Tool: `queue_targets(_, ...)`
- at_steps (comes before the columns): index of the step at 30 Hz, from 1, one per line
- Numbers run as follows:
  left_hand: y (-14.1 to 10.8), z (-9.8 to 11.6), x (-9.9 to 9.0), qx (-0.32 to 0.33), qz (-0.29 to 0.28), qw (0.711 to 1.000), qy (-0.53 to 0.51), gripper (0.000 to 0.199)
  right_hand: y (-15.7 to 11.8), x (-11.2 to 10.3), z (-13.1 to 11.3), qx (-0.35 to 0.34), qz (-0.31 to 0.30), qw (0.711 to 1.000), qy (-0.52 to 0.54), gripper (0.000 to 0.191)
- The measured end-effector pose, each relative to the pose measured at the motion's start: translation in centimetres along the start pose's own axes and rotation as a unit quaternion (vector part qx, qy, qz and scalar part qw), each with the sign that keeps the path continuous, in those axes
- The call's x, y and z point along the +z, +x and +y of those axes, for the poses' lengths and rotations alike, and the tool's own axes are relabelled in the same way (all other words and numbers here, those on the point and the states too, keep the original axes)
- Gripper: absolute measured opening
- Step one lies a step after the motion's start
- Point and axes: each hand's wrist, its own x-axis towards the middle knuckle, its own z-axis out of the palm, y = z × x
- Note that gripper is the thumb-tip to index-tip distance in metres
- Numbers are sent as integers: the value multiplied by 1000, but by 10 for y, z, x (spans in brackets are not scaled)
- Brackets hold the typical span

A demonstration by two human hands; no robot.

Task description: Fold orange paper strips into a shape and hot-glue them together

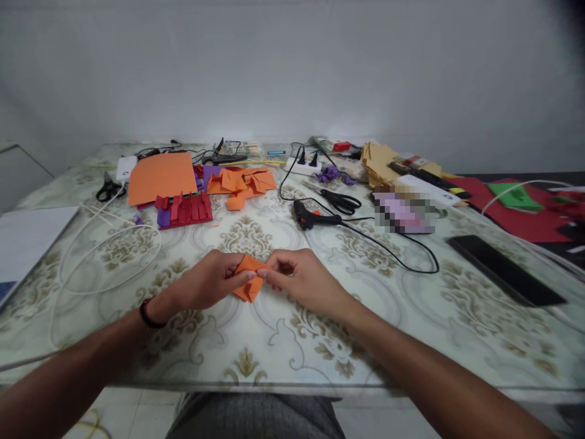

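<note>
A small folded piece of orange paper (249, 291) is held between my two hands, just above the middle of the patterned table (274, 353). My left hand (210, 278) grips its left side, thumb on top and the fingers partly hidden beneath. At its right edge, my right hand (301, 277) pinches the paper between thumb and forefinger. Beyond my hands lie folded orange pieces (242, 183), a row of folded red pieces (189, 209) and a stack of orange sheets (162, 178).
A black glue gun (313, 216) with a looping cord and black scissors (340, 201) lie beyond my right hand. Farther right are a dark phone (505, 270) and yellow paper (381, 163). White cable loops (112, 289) lie at left; a power strip (304, 164) stands behind.
</note>
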Motion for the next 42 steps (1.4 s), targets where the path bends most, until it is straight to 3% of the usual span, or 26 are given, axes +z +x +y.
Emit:
queue_targets(7,-2,2,-4,15,5,1000,19,33,-1,-4,-4,-18,-25,999,33,28)
queue_targets(16,-2,6,0,-1,8,1000,0,31,-1,-1,-4,25,-78,996,30,37)
queue_targets(26,-1,6,-2,10,16,1000,6,29,1,-3,1,-9,-102,993,62,45)
queue_targets(30,-2,6,-2,9,7,998,-66,28,0,-1,2,-3,-98,991,92,51)
queue_targets(36,-2,4,2,-31,-5,978,-204,33,-2,3,0,17,-134,988,69,39)
queue_targets(42,1,1,-1,-44,-43,960,-274,29,-3,3,-1,10,-89,995,45,34)
